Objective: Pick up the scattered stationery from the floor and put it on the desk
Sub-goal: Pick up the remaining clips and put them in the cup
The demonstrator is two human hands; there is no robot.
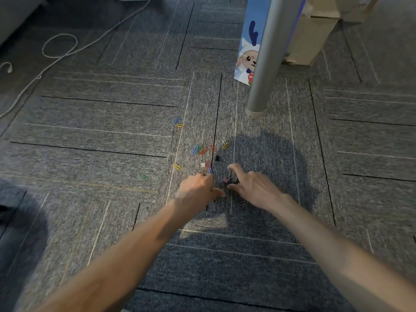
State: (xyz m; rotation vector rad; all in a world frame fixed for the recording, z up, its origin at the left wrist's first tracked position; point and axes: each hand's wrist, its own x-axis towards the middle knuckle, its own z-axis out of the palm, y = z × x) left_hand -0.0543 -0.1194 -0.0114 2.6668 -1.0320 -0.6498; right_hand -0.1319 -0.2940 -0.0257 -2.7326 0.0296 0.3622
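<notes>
Several coloured paper clips (203, 150) lie scattered on the grey carpet, with a blue and a yellow one (178, 123) farther off and a yellow one (177, 167) to the left. A black binder clip (218, 158) and a small white piece (203, 164) lie among them. My left hand (198, 188) is down on the carpet with curled fingers at the near clips; what it holds is hidden. My right hand (252, 188) pinches a binder clip (234, 176), beside a pink binder clip (225, 179).
A metal desk leg (264, 64) stands on the carpet just beyond the clips. Behind it are a blue cartoon paper bag (247, 41) and a cardboard box (310, 37). A white cable (59, 46) loops across the floor at far left.
</notes>
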